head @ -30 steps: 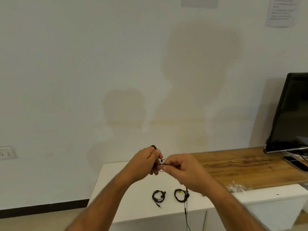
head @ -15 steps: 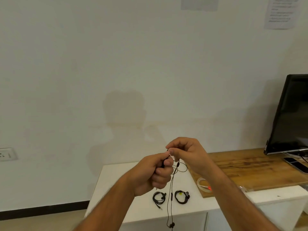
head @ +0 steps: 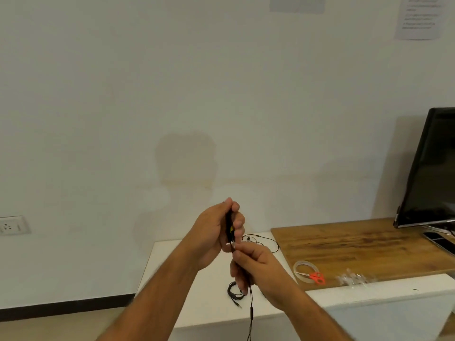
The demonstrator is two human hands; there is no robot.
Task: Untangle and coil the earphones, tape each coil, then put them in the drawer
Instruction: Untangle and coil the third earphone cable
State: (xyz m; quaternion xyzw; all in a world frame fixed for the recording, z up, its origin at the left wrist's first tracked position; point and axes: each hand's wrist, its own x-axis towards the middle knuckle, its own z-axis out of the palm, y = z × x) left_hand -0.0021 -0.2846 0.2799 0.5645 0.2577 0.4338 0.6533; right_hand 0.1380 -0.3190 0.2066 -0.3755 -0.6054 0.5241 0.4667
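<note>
My left hand is raised above the white cabinet and grips a bundle of black earphone cable upright in its curled fingers. Just below it, my right hand pinches the same cable. The loose end hangs down past the cabinet's front edge, with an inline remote on it. A finished black coil lies on the cabinet top under my hands. Another loose black earphone lies behind my hands at the cabinet's back.
A wooden board lies to the right with a clear tape roll, orange scissors and crumpled clear plastic on it. A dark monitor stands at the far right. A wall socket is at the left.
My left hand rose and turned upright with the cable bundle. My right hand dropped from above the left hand to below it, drawing the cable downward.
</note>
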